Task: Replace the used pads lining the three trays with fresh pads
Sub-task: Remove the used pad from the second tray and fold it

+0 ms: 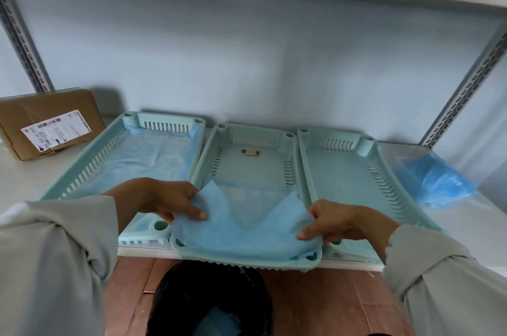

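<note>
Both hands pinch the near end of a thin blue sheet-like pad (247, 237) that lies partly folded in the middle pale-green slotted plastic tray (248, 168); its two corners stand peaked, so it is likely being lifted out or spread flat, and I cannot tell which.

Going left to right along the white shelf (466, 215): a brown cardboard box with a white label (52, 123) sits at the back left corner, out of the work. Next, the left pale-green slotted plastic tray (129, 160) carries a pale pad (142, 160) lying flat over its floor, probably done. Over this tray's near right corner the left hand (167, 198) reaches in, thumb on top and fingers curled under the blue pad's left corner. The middle tray overhangs the shelf's front edge, above a black-lined bin (211, 297) on the floor, handy for discards. The right hand (329, 221) grips the pad's right corner, wrist angled inward. The right pale-green slotted plastic tray (354, 171) looks bare. Near the right edge lies a clear bag of blue pads (436, 182), presumably the fresh supply.
</note>
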Tool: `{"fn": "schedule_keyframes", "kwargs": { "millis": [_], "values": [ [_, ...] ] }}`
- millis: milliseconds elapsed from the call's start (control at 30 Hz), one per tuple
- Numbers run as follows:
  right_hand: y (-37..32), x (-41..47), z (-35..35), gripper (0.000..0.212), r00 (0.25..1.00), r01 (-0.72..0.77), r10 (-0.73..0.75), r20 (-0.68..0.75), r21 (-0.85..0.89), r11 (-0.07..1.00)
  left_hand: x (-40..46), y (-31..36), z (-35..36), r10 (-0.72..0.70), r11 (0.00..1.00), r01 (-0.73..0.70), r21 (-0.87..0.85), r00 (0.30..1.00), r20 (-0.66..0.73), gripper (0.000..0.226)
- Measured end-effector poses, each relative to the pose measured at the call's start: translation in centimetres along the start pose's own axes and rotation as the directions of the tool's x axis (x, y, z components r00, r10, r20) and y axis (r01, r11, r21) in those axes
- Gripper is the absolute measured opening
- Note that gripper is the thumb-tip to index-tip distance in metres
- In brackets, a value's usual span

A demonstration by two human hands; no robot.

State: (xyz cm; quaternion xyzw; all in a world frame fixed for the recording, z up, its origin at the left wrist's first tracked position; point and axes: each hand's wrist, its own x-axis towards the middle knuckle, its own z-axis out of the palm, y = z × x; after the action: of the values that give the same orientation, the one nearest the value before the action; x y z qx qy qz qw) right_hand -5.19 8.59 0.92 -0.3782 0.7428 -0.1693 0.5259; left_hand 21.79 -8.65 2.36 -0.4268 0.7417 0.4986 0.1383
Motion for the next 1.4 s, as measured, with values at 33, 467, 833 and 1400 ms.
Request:
{"fn": "schedule_keyframes", "kwargs": {
  "millis": [33, 467, 833, 1400],
  "values": [
    [0.1, 0.3, -0.2, 0.011, 1.000, -0.015, 0.015, -0.009, -0.036, 0.999, 0.2, 0.1, -0.2, -0.023, 1.000, 0.022, 0.019, 1.000, 0.017, 0.016],
    [-1.3, 7.4, -0.1, 0.071, 0.919, 0.026, 0.029, -0.392, 0.134, 0.991, 6.2, 1.7, -0.1, -0.069, 0.994, 0.034, -0.108, 0.939, -0.336, 0.074],
    [-2.3, 5.3, 1.5, 0.025, 0.907, 0.006, -0.274, -0.318, -0.644, 0.765, 6.5, 1.4, 2.4, 0.270, 0.887, -0.074, 0.456, 0.884, -0.381, 0.072],
    [-0.9, 4.6, 1.6, 0.012, 0.716, -0.003, -0.357, -0.600, -0.514, 0.858, 2.7, 3.2, 1.3, 0.325, 0.935, -0.353, 0.021, 0.835, -0.443, 0.078]
  ]
}}
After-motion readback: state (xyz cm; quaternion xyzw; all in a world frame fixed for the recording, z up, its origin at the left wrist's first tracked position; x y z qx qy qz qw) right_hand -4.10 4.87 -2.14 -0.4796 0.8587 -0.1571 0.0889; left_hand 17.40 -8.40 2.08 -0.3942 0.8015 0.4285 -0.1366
